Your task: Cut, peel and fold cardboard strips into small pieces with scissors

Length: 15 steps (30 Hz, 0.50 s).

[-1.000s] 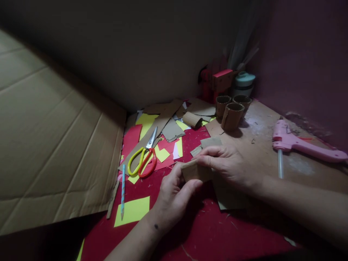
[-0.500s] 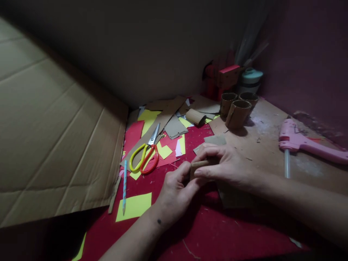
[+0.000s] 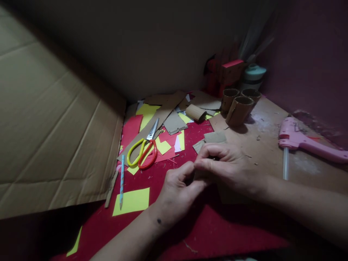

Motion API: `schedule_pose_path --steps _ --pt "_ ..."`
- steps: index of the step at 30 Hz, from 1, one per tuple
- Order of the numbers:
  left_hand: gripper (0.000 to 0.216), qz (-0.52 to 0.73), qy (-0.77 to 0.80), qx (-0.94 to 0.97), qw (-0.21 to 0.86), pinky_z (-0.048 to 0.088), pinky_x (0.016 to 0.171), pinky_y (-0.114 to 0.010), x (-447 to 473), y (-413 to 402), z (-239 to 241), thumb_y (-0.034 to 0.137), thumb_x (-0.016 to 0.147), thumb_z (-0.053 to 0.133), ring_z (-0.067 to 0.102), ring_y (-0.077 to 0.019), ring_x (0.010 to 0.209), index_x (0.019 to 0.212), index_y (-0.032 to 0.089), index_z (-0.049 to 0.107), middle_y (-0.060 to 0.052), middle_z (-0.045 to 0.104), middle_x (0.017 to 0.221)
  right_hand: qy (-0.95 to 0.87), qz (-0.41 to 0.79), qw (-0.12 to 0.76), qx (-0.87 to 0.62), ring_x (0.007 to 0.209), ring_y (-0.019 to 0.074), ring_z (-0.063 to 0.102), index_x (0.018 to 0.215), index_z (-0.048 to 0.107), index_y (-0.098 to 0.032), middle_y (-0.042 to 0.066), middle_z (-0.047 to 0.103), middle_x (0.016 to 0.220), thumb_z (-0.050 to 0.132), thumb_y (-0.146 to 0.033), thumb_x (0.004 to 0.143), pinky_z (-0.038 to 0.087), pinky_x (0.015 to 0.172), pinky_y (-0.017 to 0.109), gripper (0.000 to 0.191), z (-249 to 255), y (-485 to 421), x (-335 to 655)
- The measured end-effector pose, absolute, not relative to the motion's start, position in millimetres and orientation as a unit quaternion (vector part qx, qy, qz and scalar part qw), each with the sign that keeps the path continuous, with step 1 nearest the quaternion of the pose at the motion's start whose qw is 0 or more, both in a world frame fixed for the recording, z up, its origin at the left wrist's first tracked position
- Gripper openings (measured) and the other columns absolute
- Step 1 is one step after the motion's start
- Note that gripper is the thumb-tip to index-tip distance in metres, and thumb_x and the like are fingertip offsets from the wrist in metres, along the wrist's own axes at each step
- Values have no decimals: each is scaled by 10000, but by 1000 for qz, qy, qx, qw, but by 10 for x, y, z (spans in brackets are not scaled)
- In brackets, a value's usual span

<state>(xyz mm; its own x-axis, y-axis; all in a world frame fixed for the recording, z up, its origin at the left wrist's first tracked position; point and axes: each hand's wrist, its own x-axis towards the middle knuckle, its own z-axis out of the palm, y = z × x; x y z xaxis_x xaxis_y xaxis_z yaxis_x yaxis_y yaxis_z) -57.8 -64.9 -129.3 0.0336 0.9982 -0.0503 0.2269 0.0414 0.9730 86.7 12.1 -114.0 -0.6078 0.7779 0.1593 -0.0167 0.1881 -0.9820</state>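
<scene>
My left hand [image 3: 181, 188] is closed around a small brown piece of cardboard [image 3: 202, 175], which is mostly covered by my fingers. My right hand [image 3: 227, 165] pinches at the upper edge of that piece, thumb against curled fingers. Both hands meet above the red tabletop [image 3: 217, 232]. Just beyond them lie grey-brown cardboard scraps [image 3: 214, 136]. To their left rest scissors [image 3: 146, 146] with one yellow and one red handle, blades pointing away.
A blue pencil [image 3: 122, 183] lies across a yellow paper [image 3: 134, 201]. Cardboard tubes [image 3: 239, 111] stand at the back right, near a pink glue gun [image 3: 290, 136]. One tube [image 3: 195, 113] lies on its side among paper scraps. A large cardboard sheet [image 3: 59, 119] leans at left.
My right thumb and fingers have closed into a tighter pinch, covering more of the cardboard's top edge. My left hand keeps its hold. The view has shifted slightly.
</scene>
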Motion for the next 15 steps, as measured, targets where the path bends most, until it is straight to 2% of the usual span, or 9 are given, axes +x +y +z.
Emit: schedule_pose_path --steps 2,5,7,9,15 --pt "126 432 552 517 491 454 648 -277 -586 -631 -1287 249 772 678 571 -157 703 852 153 672 -37 663 778 -670 595 332 -295 558 92 497 637 614 -159 -19 557 602 583 -336 870 384 498 208 295 -1174 154 870" --pt "154 470 543 465 517 474 687 -287 -601 -599 -1290 230 759 688 598 -165 743 889 150 671 -46 679 819 -627 654 310 -286 596 101 534 789 653 -170 -1 608 699 551 -455 884 410 516 209 317 -1242 195 901" --pt "182 487 534 447 527 480 730 -299 -608 -583 -1297 220 754 693 613 -175 789 917 145 668 -56 688 860 -607 676 301 -291 603 102 550 828 661 -182 -6 623 710 632 -425 837 423 526 205 245 -1277 209 923" --pt "217 486 529 448 532 481 741 -306 -611 -577 -1301 227 753 700 617 -184 809 948 139 665 -64 692 882 -606 668 304 -307 579 91 532 777 667 -179 -17 614 668 677 -372 808 406 509 192 195 -1296 215 936" --pt "216 422 549 502 518 462 673 -270 -614 -570 -1274 270 786 680 585 -163 766 965 150 662 -45 669 848 -646 609 328 -324 594 86 504 697 664 -170 -22 599 644 647 -333 825 387 522 194 208 -1270 201 932"
